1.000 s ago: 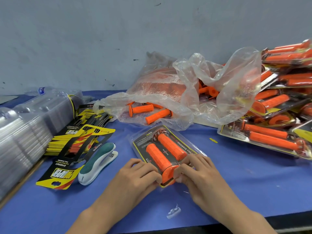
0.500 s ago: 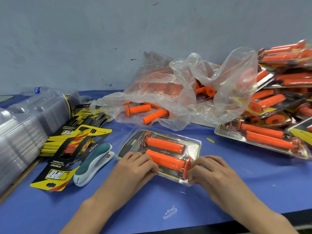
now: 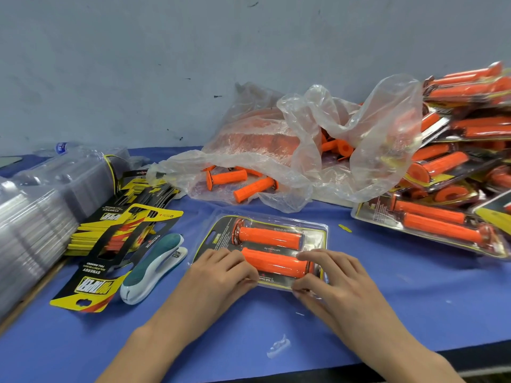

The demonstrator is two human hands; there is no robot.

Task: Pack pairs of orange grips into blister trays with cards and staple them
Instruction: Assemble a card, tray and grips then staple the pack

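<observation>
Lying flat on the blue desk [image 3: 401, 294], the pack [image 3: 315, 236] sits long side toward the person, with two grips [image 3: 269, 237] side by side under its clear cover and a black-and-yellow card behind them. The left hand [image 3: 221, 275] holds the pack's near left corner, its fingers curled over the end of the nearer grip. The right hand [image 3: 334, 280] pinches the near right corner, thumb at the edge and fingers bent over the top by that grip's flange.

A stapler [image 3: 153, 268] lies just left of the pack, touching neither hand. Beside it is a fanned stack of cards [image 3: 110, 236], and farther left a stack of clear trays [image 3: 36, 214]. Behind the pack a crumpled bag [image 3: 304, 139] spills loose grips [image 3: 240, 183] onto the desk. Finished packs [image 3: 442, 225] are heaped at the right edge.
</observation>
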